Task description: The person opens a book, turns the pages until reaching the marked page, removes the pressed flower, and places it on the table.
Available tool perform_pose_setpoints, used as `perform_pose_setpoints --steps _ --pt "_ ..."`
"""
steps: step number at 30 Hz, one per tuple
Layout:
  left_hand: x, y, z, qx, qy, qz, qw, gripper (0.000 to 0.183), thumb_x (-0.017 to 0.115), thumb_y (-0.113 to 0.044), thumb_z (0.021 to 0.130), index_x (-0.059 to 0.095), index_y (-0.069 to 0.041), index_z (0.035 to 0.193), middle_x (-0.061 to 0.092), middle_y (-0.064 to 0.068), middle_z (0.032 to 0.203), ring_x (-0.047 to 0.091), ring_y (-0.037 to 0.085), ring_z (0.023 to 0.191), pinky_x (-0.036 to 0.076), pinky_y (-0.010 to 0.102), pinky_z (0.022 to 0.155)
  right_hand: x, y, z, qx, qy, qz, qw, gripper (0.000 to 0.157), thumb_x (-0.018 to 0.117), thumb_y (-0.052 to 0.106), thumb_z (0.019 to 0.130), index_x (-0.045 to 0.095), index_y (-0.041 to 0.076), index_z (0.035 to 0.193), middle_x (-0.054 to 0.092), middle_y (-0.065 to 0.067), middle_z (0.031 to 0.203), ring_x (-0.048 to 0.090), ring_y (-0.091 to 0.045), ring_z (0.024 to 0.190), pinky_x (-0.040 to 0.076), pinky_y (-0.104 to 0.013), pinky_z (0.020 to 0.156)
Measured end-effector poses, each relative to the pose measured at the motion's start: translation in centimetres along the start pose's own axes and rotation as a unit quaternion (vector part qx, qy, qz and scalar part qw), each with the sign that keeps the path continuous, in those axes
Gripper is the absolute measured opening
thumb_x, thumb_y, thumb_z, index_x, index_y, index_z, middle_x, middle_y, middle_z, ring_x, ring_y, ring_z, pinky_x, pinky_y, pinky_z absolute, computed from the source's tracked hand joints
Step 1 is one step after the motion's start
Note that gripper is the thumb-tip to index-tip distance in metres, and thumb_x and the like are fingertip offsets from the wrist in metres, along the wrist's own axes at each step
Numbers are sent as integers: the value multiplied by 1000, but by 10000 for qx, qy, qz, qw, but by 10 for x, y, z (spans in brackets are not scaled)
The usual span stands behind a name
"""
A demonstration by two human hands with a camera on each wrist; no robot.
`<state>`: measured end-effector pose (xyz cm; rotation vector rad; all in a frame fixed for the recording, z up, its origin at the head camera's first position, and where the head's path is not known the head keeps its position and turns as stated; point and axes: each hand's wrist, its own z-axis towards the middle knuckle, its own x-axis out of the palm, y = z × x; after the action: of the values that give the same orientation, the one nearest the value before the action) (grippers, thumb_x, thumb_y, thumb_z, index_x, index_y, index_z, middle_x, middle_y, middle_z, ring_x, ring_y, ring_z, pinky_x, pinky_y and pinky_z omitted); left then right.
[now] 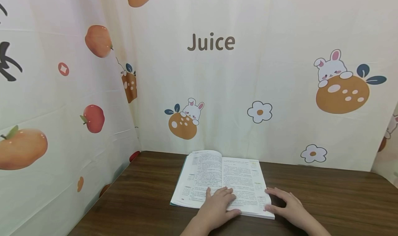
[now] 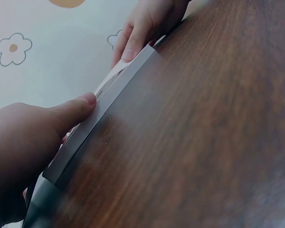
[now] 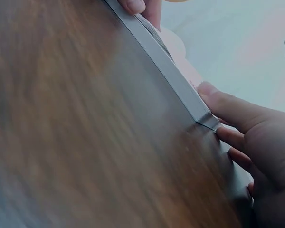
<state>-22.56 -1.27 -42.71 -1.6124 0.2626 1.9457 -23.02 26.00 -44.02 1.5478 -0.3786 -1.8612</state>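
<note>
An open book (image 1: 240, 172) with printed pages lies flat, its left-hand pages bulging up near the spine. My left hand (image 1: 217, 206) rests on the lower part of the book, fingers spread over the print and thumb by the bottom edge. At the lower right corner is my right hand (image 1: 290, 208). Its thumb (image 3: 223, 100) lies on the page corner, while the other fingers rest along the book's right side. From the left wrist, the book's pale bottom edge (image 2: 118, 92) shows between both hands.
The book lies on a dark brown wood-grain table (image 1: 326, 191). Behind it hangs a pale curtain (image 1: 230, 80) printed with rabbits, fruit, flowers and the word Juice. Another printed curtain (image 1: 56, 101) runs along the left side.
</note>
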Motion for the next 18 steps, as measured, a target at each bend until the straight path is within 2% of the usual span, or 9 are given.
perform_pose_setpoints --steps 7,10,14,16,18 --pt "-1 0 -1 31 -115 -3 9999 49 50 -59 85 62 -24 117 52 -9 131 42 12 125 28 65 96 5 2 2 190 -215 -126 9995 70 72 43 75 51 2 128 55 -20 124 41 -44 121 18 -66 95" --pt "-1 0 -1 25 -237 25 9997 46 50 -57 86 63 -24 115 54 -10 127 44 11 123 29 64 96 5 3 1 274 -209 -284 9990 65 70 43 78 53 1 126 55 -21 124 43 -44 119 21 -64 95" --pt "0 0 1 -57 -486 57 9988 41 50 -55 86 64 -25 110 60 -12 117 50 9 115 32 62 95 1 6 1 539 -55 -274 9982 54 54 41 91 56 -2 123 50 -28 126 40 -48 121 21 -65 96" --pt "1 0 2 -149 -612 -28 9980 40 50 -52 88 62 -25 114 61 -12 114 53 9 112 34 60 95 0 8 0 647 -25 -201 9977 51 45 40 96 57 -2 123 48 -30 128 38 -48 121 21 -65 96" --pt "1 0 3 -247 -793 -154 9964 41 51 -46 90 57 -23 123 62 -10 115 55 10 111 35 59 95 0 9 0 570 -74 -62 9983 46 43 36 97 59 -1 121 49 -28 128 39 -47 122 20 -64 97"
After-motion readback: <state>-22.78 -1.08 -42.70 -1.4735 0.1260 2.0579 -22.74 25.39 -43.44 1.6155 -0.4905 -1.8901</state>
